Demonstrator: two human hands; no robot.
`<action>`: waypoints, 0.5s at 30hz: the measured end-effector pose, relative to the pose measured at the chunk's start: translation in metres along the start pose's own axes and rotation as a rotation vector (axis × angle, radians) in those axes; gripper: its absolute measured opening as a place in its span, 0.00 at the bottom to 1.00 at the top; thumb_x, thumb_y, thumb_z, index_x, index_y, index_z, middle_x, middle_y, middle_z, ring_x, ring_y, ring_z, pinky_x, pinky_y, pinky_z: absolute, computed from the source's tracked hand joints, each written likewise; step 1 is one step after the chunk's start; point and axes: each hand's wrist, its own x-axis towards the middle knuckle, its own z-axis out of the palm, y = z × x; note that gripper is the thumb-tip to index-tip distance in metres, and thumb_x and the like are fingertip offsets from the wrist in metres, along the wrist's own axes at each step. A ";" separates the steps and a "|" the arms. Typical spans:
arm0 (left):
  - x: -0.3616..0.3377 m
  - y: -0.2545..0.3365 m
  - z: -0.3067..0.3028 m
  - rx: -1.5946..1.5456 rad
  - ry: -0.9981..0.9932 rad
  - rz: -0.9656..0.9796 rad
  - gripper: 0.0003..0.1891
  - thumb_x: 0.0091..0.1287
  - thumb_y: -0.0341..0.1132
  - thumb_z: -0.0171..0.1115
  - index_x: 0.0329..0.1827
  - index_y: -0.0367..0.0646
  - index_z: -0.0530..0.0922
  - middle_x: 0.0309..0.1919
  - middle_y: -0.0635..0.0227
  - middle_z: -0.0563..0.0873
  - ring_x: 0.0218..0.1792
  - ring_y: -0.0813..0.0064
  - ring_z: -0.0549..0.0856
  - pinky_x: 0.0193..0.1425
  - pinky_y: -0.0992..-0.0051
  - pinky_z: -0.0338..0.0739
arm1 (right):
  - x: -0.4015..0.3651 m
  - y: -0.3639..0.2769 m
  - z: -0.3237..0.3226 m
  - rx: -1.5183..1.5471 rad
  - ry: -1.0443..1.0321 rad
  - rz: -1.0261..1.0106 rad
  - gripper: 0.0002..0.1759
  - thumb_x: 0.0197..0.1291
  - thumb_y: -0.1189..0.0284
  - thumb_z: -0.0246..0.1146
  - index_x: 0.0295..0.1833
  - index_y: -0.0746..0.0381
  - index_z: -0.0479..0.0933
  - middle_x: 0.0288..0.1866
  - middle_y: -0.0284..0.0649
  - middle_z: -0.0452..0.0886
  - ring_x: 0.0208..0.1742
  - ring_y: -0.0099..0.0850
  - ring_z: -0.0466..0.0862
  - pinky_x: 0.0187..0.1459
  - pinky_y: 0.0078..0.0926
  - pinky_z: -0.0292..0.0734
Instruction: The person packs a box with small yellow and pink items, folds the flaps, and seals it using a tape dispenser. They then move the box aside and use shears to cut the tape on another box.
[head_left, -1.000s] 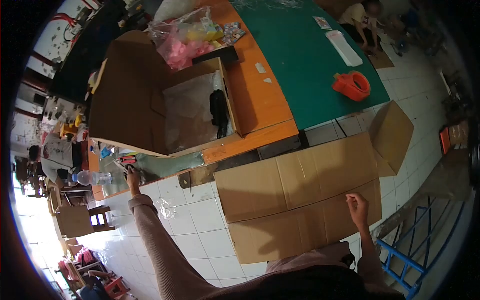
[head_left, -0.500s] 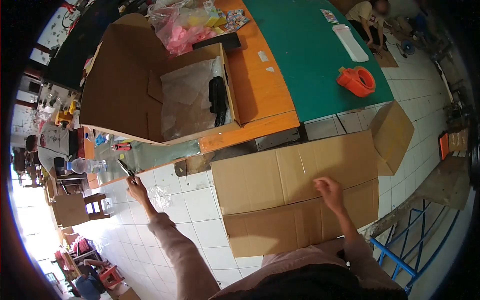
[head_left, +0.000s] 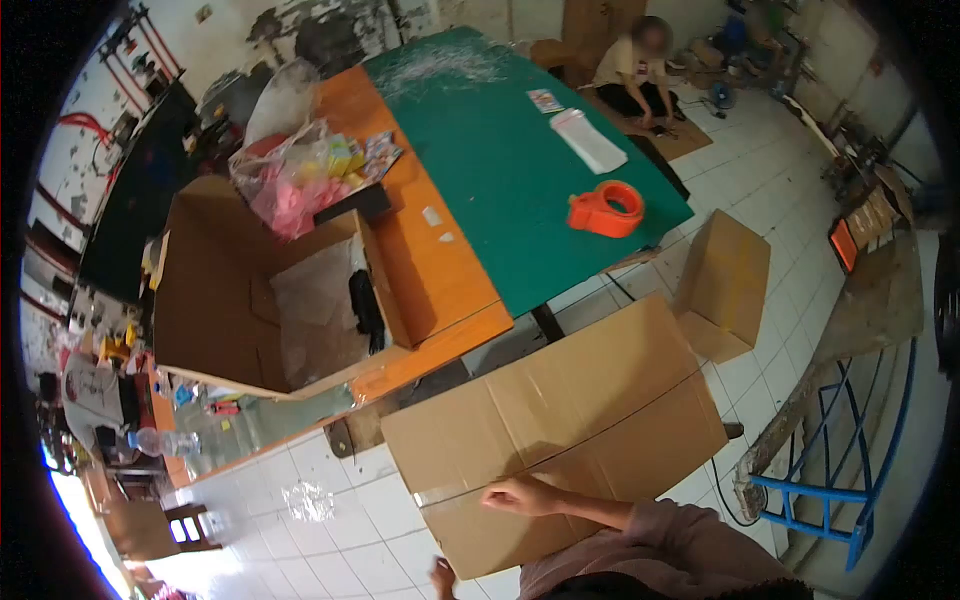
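A large cardboard box [head_left: 620, 360] with a seam between its flaps lies right in front of me. Over its lower left part is my right hand [head_left: 522, 496], fingers curled together near the seam; whether something small is in them is hidden. A shiny strip, apparently clear tape, shows on the box at the seam's left end. My left hand [head_left: 443, 578] is only partly in view at the bottom edge, beside the box's lower left corner. Its fingers are mostly hidden, and I cannot see what it holds.
An open carton [head_left: 215, 300] with a black item inside stands on the orange table [head_left: 440, 270]. An orange tape dispenser [head_left: 608, 210] rests on the green tabletop [head_left: 480, 190]. Another carton [head_left: 725, 285] and a blue metal frame [head_left: 830, 490] are at right. A person [head_left: 640, 75] crouches behind.
My left hand, earlier out over the table edge with a dark pointed cutting tool, has come down to the bottom edge. My right hand has moved left across the box. The view has shifted.
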 end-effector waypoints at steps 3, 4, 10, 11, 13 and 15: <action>-0.048 -0.020 0.068 -0.178 -0.276 0.306 0.26 0.62 0.34 0.51 0.66 0.54 0.62 0.29 0.52 0.81 0.23 0.61 0.77 0.26 0.63 0.69 | -0.051 0.014 -0.039 -0.048 0.066 0.140 0.13 0.63 0.64 0.55 0.42 0.63 0.78 0.37 0.41 0.82 0.38 0.29 0.82 0.41 0.26 0.75; -0.057 -0.009 0.070 -0.139 -0.375 0.304 0.26 0.62 0.34 0.51 0.66 0.54 0.62 0.30 0.52 0.81 0.24 0.61 0.77 0.27 0.63 0.69 | -0.067 0.022 -0.051 -0.088 0.105 0.150 0.14 0.63 0.63 0.55 0.43 0.62 0.78 0.38 0.39 0.83 0.39 0.29 0.82 0.42 0.26 0.75; -0.066 0.038 0.077 0.101 -0.697 0.501 0.23 0.62 0.35 0.51 0.62 0.53 0.66 0.33 0.54 0.81 0.31 0.60 0.77 0.34 0.61 0.69 | -0.115 0.038 -0.094 -0.108 0.258 0.278 0.11 0.63 0.65 0.56 0.40 0.61 0.79 0.36 0.35 0.83 0.37 0.24 0.82 0.39 0.21 0.74; -0.062 0.047 0.079 0.138 -0.714 0.532 0.22 0.62 0.35 0.51 0.61 0.53 0.66 0.34 0.54 0.81 0.32 0.60 0.77 0.35 0.61 0.68 | -0.118 0.039 -0.100 -0.142 0.274 0.306 0.11 0.63 0.66 0.56 0.40 0.61 0.78 0.36 0.35 0.83 0.37 0.25 0.82 0.39 0.21 0.74; -0.054 0.075 0.085 0.200 -0.728 0.591 0.21 0.62 0.36 0.51 0.60 0.53 0.67 0.35 0.54 0.82 0.34 0.60 0.77 0.38 0.60 0.68 | -0.128 0.042 -0.120 -0.134 0.320 0.170 0.11 0.63 0.66 0.57 0.40 0.62 0.78 0.34 0.36 0.83 0.34 0.24 0.81 0.37 0.21 0.74; -0.049 0.097 0.086 0.245 -0.724 0.631 0.20 0.61 0.36 0.52 0.59 0.52 0.68 0.36 0.55 0.82 0.36 0.59 0.77 0.40 0.60 0.68 | -0.141 0.034 -0.144 -0.290 0.551 0.138 0.11 0.60 0.66 0.58 0.38 0.63 0.77 0.32 0.38 0.81 0.33 0.28 0.80 0.36 0.24 0.73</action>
